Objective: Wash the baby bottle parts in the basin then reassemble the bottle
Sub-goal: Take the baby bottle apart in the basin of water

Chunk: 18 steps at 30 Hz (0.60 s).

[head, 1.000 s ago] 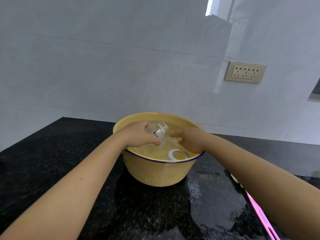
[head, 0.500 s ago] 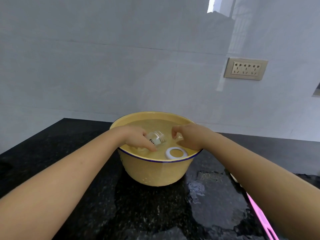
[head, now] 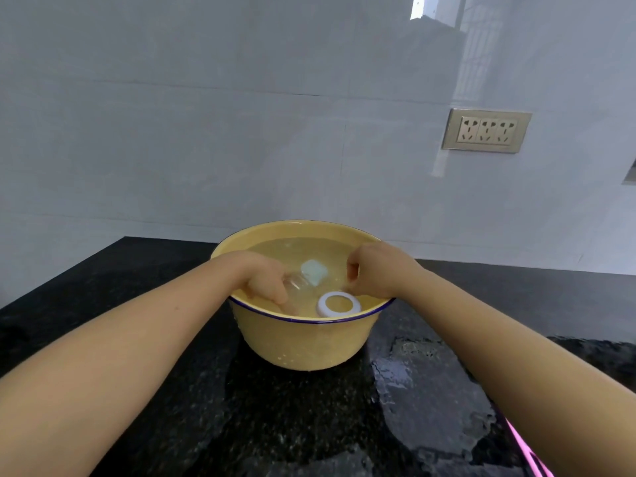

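Observation:
A yellow basin [head: 303, 342] with a blue rim stands on the black counter and holds water. My left hand [head: 266, 285] is dipped in at the near left and grips the clear baby bottle [head: 298, 285], which lies tilted under the surface with its mouth toward the right. A white ring [head: 339, 304] floats at the near right of the basin. My right hand [head: 375, 270] hovers over the right side of the water, apart from the bottle, fingers curled together with nothing visible in them. A pale patch [head: 314, 270] shows by the bottle's mouth; I cannot tell what it is.
The black speckled counter [head: 137, 304] is wet to the right of the basin, with a puddle [head: 416, 376]. A pink object [head: 531, 454] pokes in at the bottom right edge. A grey tiled wall with a socket plate [head: 487, 130] rises behind.
My left hand has lowered the bottle from above the water to under the surface. My right hand has drawn away from the bottle's mouth toward the right.

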Tool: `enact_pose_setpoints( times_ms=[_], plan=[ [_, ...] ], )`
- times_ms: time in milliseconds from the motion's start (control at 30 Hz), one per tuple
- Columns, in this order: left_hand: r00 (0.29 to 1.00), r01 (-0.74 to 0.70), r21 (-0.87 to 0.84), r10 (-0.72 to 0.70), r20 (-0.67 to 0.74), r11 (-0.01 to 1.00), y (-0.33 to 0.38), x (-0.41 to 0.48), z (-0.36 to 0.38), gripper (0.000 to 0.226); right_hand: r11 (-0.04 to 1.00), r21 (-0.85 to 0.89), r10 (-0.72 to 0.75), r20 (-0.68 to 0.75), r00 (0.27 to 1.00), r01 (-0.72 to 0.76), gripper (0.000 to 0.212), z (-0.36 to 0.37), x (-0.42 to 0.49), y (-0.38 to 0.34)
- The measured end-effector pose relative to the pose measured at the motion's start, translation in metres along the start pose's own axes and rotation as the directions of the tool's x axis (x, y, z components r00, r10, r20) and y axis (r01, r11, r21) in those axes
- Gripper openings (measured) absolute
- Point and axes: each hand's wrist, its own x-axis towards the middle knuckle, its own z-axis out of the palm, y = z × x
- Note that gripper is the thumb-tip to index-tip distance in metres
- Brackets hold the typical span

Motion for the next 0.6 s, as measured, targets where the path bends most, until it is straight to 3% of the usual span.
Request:
enact_pose_setpoints(
  times_ms=[167, 333, 467, 600],
  plan=[
    [0.989, -0.063, -0.234, 0.028, -0.149, 0.970, -0.004, -0.005, -0.001, 0.078, 0.999, -0.032, 0.022, -0.028, 0.999, -0.023, 0.037, 0.004, 0.002, 0.001],
    [0.975, -0.128, -0.521, 0.010, -0.222, 0.844, -0.005, -0.014, -0.007, 0.051, 0.995, 0.072, 0.079, -0.200, 0.977, -0.066, 0.026, 0.007, 0.001, 0.002],
    [0.958, -0.168, -0.500, 0.020, -0.286, 0.850, -0.003, -0.020, -0.011, 0.048, 0.972, 0.221, 0.153, -0.342, 0.927, -0.079, 0.021, 0.008, -0.003, 0.005],
    [0.915, -0.172, -0.325, 0.029, -0.402, 0.930, -0.003, -0.023, -0.014, 0.073, 0.931, 0.358, 0.230, -0.423, 0.877, -0.072, 0.021, 0.009, -0.008, 0.010]
  ],
)
